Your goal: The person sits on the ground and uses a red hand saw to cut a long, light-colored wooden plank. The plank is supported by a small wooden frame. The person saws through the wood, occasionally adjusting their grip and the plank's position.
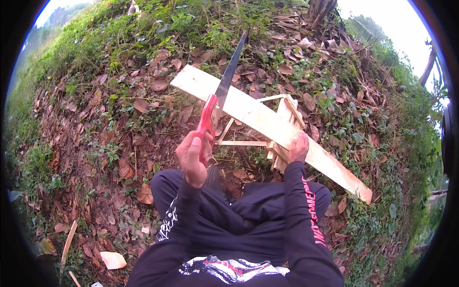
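In my left hand [193, 155] is a handsaw [206, 117], its red handle wrapped by my closed fingers. The dark blade points up and away, crossing the left part of a long pale wooden plank [260, 117]. Whether the teeth touch the wood I cannot tell. My right hand [299, 147] grips the plank right of its middle, fingers over the board. The plank slants from far left to near right, lying across a small frame of wooden pieces [241, 143]. Part of that frame is hidden under the board.
My crossed legs [239, 210] are close below the plank. Dry leaves [160, 84] and green weeds cover the sloping ground. A thin wood strip [69, 241] and a pale wood offcut [113, 260] lie at the lower left. A tree trunk [321, 12] stands at the far side.
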### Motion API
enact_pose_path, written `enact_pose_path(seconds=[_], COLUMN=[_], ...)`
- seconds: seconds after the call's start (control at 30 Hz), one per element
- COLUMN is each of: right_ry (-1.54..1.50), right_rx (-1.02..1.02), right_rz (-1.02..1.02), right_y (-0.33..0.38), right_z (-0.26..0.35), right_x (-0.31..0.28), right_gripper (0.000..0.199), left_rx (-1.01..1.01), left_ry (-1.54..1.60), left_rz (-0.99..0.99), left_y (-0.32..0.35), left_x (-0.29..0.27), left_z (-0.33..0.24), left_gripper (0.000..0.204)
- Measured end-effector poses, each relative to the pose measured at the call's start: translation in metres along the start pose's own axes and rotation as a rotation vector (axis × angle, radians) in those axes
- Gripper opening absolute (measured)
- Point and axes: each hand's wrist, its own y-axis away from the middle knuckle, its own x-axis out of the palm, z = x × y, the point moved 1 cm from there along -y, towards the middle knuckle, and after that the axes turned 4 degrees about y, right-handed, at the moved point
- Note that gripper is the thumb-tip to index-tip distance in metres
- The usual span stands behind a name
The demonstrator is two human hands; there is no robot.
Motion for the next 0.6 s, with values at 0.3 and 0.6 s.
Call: enact_pose_path(seconds=[0.3, 0.6], right_ry=[0.135, 0.13], right_rx=[0.084, 0.121], right_rz=[0.073, 0.072], right_y=[0.022, 0.019], right_z=[0.028, 0.028], right_x=[0.0, -0.001], right_gripper=[0.048, 0.048], left_rx=[-0.513, -0.218], left_ry=[-0.088, -1.24], left_rz=[0.144, 0.218], left_y=[0.04, 0.025], left_x=[-0.03, -0.004], left_z=[0.095, 0.075], left_gripper=[0.029, 0.05])
